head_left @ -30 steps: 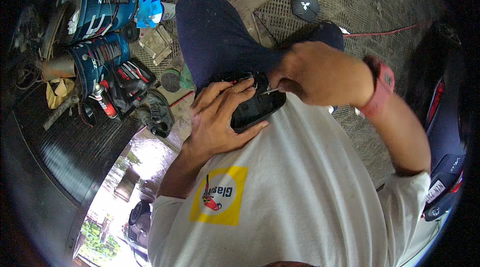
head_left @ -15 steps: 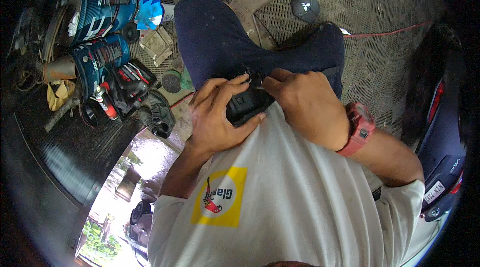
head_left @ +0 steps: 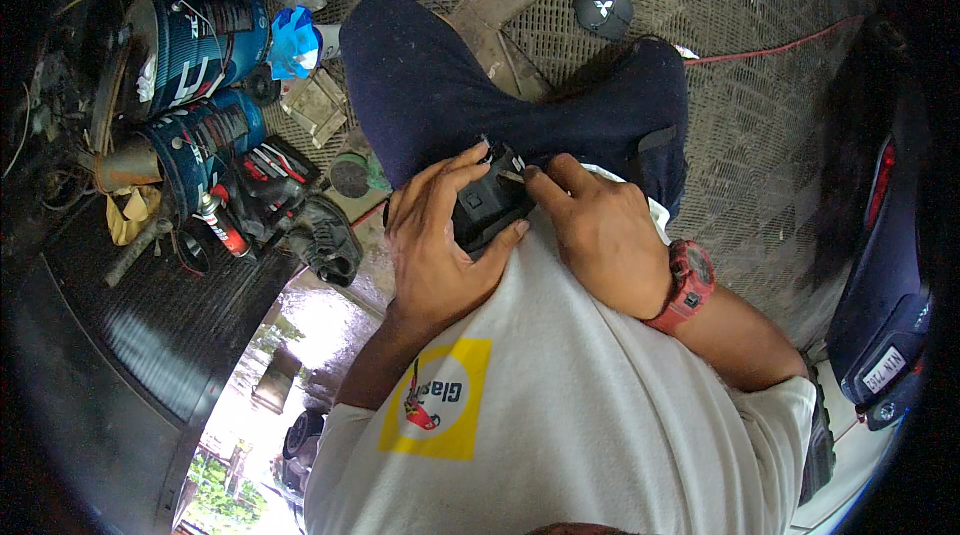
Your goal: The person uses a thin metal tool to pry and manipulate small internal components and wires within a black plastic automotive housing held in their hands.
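Observation:
A black, box-like plastic part [head_left: 482, 203] rests over my lap, against the white shirt. My left hand [head_left: 437, 225] is wrapped round its left side, the thumb along the near edge and the fingers over the far one. At the part's right end my right hand [head_left: 610, 235], with a red watch on the wrist, is closed in a pinch. A short, pale, narrow piece [head_left: 512, 176] shows at its fingertips against the part. The fingers hide most of what they hold.
At the left stand blue-green pails [head_left: 225, 40], a red spray can [head_left: 222, 225] and a dark shoe [head_left: 328, 240]. A black cap [head_left: 603, 10] lies on the mesh-patterned floor ahead, near a red cord [head_left: 770, 53]. A dark vehicle [head_left: 880, 285] is at the far right.
My right hand and forearm have shifted slightly left and down, and the pale narrow piece now shows at the fingertips. The left hand keeps its grip on the black part.

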Motion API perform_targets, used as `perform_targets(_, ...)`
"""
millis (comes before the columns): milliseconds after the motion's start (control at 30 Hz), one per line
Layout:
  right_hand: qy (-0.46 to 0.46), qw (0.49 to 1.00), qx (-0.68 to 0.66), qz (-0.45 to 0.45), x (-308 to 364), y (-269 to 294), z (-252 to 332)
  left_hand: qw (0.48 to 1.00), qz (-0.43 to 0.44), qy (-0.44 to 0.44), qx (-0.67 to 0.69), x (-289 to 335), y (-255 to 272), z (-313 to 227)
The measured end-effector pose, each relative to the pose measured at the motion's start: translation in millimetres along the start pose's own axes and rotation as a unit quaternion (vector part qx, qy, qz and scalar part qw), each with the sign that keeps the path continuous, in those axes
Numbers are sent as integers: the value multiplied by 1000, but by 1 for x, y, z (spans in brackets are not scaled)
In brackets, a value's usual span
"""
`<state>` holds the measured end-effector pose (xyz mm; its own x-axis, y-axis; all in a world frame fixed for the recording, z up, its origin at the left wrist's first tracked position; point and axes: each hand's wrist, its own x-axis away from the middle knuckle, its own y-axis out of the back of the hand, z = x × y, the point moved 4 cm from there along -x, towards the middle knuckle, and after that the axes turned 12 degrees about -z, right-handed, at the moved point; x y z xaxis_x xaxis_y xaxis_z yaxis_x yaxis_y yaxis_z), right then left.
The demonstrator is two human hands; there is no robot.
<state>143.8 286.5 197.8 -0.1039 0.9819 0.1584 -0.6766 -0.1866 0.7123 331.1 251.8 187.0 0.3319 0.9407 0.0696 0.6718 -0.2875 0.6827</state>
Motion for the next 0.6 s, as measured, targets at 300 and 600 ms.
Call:
perform_targets(300,-5,982,-187,-4,0,14,-14,999,-24,-24,17,8,0,5)
perform_targets(600,-33,979,-202,10,-15,32,-29,999,-26,-28,31,7,4,5)
